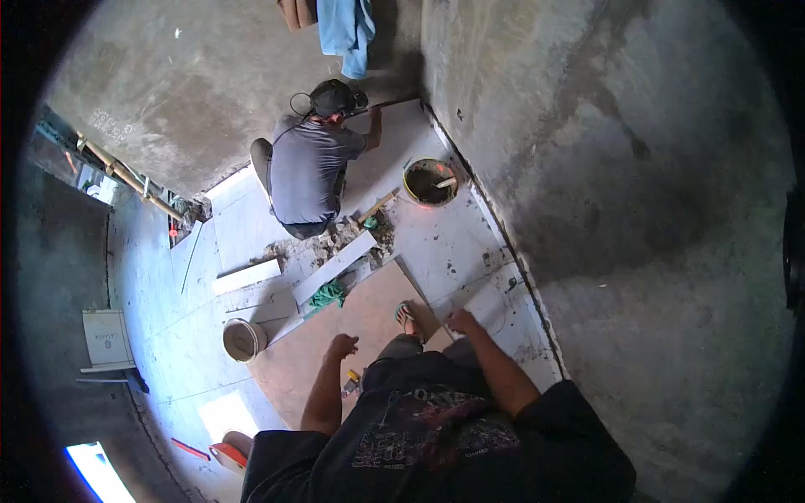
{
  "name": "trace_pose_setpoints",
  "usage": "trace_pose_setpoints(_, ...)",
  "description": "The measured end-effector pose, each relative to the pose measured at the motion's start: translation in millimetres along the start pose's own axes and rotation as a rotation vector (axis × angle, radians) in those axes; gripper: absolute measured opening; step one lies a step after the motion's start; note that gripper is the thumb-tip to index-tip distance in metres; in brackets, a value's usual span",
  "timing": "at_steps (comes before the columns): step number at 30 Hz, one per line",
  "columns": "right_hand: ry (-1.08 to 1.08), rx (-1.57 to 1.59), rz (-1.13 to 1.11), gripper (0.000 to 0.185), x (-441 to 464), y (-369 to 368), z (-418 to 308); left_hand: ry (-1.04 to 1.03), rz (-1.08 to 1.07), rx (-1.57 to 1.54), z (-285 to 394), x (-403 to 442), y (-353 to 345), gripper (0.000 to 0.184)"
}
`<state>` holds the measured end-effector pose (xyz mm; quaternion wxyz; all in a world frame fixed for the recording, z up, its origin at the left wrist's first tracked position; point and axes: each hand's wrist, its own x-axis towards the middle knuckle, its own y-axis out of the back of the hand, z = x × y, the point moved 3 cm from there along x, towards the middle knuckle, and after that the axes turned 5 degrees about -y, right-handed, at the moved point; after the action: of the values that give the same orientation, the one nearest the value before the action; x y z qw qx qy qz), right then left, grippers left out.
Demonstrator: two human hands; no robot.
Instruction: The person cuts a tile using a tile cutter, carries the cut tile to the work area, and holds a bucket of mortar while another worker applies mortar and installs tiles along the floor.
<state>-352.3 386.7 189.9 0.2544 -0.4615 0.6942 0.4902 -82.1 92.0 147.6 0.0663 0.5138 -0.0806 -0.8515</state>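
Note:
My left hand (342, 345) hangs over the brown board (293, 369), its fingers loosely curled and too small to read clearly. Near it on the board lies a small yellow and grey tool (350, 384). My right hand (460, 321) is above the floor at the board's right side, close to my sandalled foot (407, 319); what it holds, if anything, cannot be made out. A green cloth (328, 293) lies at the board's upper edge, beside a long white tile strip (335, 268).
A co-worker (306, 172) crouches ahead on the tiles, facing the wall corner. A mortar bucket (429, 183) with a trowel stands by the right wall (637, 168). Another bucket (244, 340) is left of the board. Rubble (331, 239) and a second white strip (246, 277) lie between.

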Motion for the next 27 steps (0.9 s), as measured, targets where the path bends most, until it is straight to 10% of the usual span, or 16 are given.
trace_pose_setpoints(2, 0.177, 0.063, 0.259, 0.033, 16, 37, -11, -0.016, 0.173, 0.042, 70, -24, 18, 0.039)
trace_pose_setpoints(6, 0.048, 0.354, 0.105, 0.036, 28, 87, -20, -0.323, 0.273, -0.079, 152, -29, 25, 0.036)
trace_pose_setpoints(10, 0.359, -0.090, 0.344, 0.035, 56, 109, -8, -0.339, 0.310, -0.175, 176, -24, 6, 0.038)
trace_pose_setpoints(16, 0.248, -0.067, 0.147, 0.035, 67, 121, 16, -0.374, 0.055, 0.177, 45, 32, -79, 0.020)
trace_pose_setpoints(19, 0.205, 0.040, 0.051, 0.034, 66, 148, 26, 0.164, -0.219, -0.423, 33, -5, -128, 0.023)
trace_pose_setpoints(23, 0.216, -0.017, 0.040, 0.032, 70, 193, 52, 0.409, -0.138, -0.395, 83, -38, -173, 0.024)
trace_pose_setpoints(26, 0.188, -0.292, 0.081, 0.031, 91, 225, 90, -0.390, -0.130, 0.950, 106, 8, -185, 0.022)
trace_pose_setpoints(27, 0.117, -0.452, 0.107, 0.030, 104, 237, 104, -0.388, -0.120, 0.940, 120, 10, -189, 0.022)
